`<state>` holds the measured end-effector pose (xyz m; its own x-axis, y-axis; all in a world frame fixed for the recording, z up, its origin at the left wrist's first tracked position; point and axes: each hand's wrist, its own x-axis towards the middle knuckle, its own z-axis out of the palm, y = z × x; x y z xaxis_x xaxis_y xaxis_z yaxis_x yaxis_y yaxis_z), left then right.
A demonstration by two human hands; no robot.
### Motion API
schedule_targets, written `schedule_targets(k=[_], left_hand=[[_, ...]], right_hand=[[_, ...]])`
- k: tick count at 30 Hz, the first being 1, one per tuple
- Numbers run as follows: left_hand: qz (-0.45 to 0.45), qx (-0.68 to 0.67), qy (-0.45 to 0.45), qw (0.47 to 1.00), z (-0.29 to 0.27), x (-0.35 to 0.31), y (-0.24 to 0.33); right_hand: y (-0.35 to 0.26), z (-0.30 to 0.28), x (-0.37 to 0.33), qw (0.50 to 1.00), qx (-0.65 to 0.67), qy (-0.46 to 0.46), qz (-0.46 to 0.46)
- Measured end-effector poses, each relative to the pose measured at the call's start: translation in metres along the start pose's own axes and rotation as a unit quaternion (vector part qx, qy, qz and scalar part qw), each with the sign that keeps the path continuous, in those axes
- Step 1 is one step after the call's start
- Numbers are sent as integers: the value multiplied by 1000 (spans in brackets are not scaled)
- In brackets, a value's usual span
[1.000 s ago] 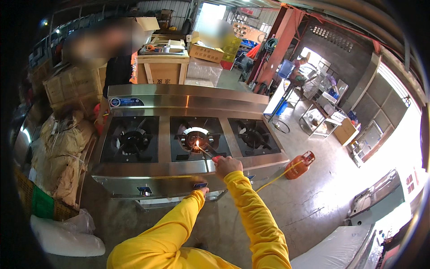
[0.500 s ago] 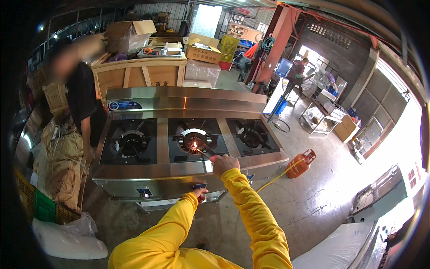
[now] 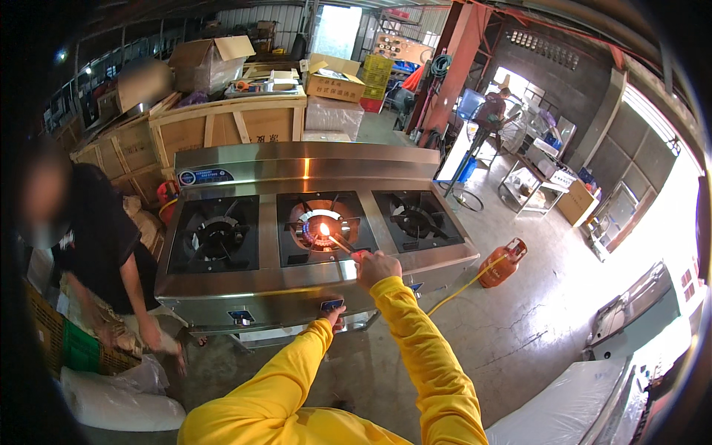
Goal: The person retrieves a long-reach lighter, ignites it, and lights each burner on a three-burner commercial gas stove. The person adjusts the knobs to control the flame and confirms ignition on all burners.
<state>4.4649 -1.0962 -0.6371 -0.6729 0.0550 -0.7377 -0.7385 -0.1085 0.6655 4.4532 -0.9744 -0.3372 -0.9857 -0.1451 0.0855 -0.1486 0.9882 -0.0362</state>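
Note:
A stainless steel gas stove (image 3: pixel 222 284) with three burners stands before me. My right hand (image 3: pixel 378 268) is closed round a long-nosed lighter (image 3: pixel 343 243), its tip over the middle burner (image 3: pixel 305 216). An orange flame (image 3: pixel 324 230) stands at that tip, and a glow spreads round the burner ring. At the front panel, my left hand (image 3: pixel 336 319) has its fingers closed at the middle control knob, just under a dark blue plate (image 3: pixel 331 305); the hand covers the knob. The left burner (image 3: pixel 217 237) and right burner (image 3: pixel 414 221) show no flame.
An orange gas cylinder (image 3: pixel 503 264) with a yellow hose (image 3: pixel 448 300) stands right of the stove. A person in black (image 3: pixel 104 222) bends close at the left. Wooden crates (image 3: pixel 222 126) stand behind; a wrapped roll (image 3: pixel 122 400) lies lower left. Another person (image 3: pixel 491 110) is far right.
The flame at the lighter tip has grown, and the middle burner glows brighter. The person in black has moved nearer on the left and bent down. My hands have hardly moved.

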Motion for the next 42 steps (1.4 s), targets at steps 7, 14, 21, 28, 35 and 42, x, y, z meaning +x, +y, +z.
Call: schedule_targets(k=[7, 14, 21, 28, 35, 42], left_hand=[[89, 116, 121, 982, 0, -20, -3], [108, 116, 129, 979, 0, -24, -3], [125, 140, 130, 974, -2, -22, -4], [114, 122, 83, 983, -5, -17, -5], [81, 112, 68, 988, -9, -4, -7], [82, 132, 80, 985, -9, -6, -6]], right_hand=[[26, 25, -73, 979, 149, 114, 77], [28, 139, -217, 872, 422, 223, 109], [14, 223, -338, 819, 504, 169, 218], [38, 224, -337, 811, 487, 173, 273], [45, 216, -328, 799, 509, 161, 276], [29, 230, -328, 778, 554, 158, 252]])
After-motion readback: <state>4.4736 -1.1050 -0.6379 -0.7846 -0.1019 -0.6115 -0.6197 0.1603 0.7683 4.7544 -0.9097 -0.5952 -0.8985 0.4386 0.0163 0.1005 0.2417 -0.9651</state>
